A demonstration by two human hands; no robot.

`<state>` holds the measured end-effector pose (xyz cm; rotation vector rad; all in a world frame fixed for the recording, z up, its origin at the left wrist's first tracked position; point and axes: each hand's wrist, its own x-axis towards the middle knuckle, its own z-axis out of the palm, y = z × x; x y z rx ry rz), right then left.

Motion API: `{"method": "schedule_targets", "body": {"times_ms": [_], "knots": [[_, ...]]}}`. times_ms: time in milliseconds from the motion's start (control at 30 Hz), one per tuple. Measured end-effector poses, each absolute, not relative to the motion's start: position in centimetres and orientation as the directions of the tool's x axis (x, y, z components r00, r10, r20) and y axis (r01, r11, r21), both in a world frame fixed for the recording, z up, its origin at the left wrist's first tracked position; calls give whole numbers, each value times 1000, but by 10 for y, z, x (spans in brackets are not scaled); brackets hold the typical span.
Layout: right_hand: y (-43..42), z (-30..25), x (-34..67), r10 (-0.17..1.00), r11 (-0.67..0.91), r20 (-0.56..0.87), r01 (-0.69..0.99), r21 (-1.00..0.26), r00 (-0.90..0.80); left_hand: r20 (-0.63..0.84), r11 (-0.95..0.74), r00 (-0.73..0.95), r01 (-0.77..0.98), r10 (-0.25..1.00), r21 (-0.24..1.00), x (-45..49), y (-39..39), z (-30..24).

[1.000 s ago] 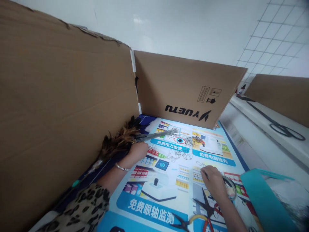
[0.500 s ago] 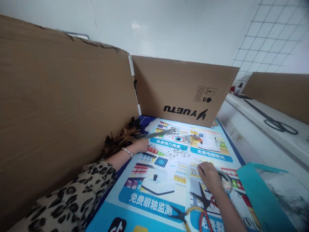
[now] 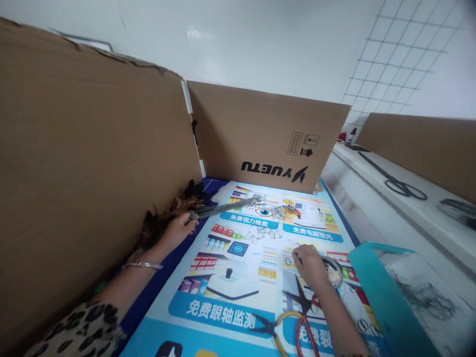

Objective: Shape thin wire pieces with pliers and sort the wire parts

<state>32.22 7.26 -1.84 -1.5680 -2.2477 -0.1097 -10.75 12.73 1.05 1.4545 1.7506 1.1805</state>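
Observation:
My left hand point(image 3: 180, 230) is at the left edge of the printed mat, fingers curled at the near end of a bundle of thin grey wires point(image 3: 226, 207). Brown and black feathers point(image 3: 163, 212) lie beside and behind it, along the cardboard. Whatever its fingertips pinch is too small to make out. On the mat rests my right hand point(image 3: 311, 265), thumb and fingers closed; anything between them is hidden. A roll of clear tape point(image 3: 332, 271) lies right beside it. Below are a red-handled tool point(image 3: 304, 305) with black spread jaws and yellow-handled pliers point(image 3: 273, 327).
Cardboard panels point(image 3: 256, 134) wall the left and far sides. Tangled thin wire pieces point(image 3: 263, 233) lie mid-mat. A teal box point(image 3: 386, 292) with wire pieces in it stands at right. Black scissors point(image 3: 399, 186) lie on the white ledge point(image 3: 357, 161).
My left hand has drawn back leftward from over the mat to the feathers and the near end of the wire bundle. The right hand stays by the tape. The view has shifted slightly.

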Motion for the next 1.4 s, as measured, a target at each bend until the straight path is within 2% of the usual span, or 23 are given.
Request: {"method": "schedule_targets", "body": {"times_ms": [167, 333, 533, 867, 1100, 1300, 1400], "knots": [[72, -16, 320, 894, 353, 349, 921, -166, -280, 101, -23, -269, 277, 958, 961, -101, 112, -7], [74, -15, 319, 900, 349, 335, 922, -168, -280, 90, -38, -172, 283, 981, 958, -86, 107, -19], [79, -20, 323, 887, 383, 337, 911, -155, -315, 102, -56, -183, 243, 978, 968, -83, 108, -24], [81, -22, 325, 890, 386, 314, 912, -136, -330, 116, -23, -252, 341, 961, 940, -85, 108, -27], [82, -22, 326, 878, 411, 323, 902, -132, -353, 111, -26, -191, 398, 975, 917, -94, 106, -34], [79, -16, 322, 894, 385, 300, 914, -129, -333, 202, -149, -78, 438, 976, 887, -97, 102, -29], [79, -15, 321, 896, 384, 294, 913, -135, -334, 207, -142, -111, 427, 972, 893, -99, 100, -22]]}}
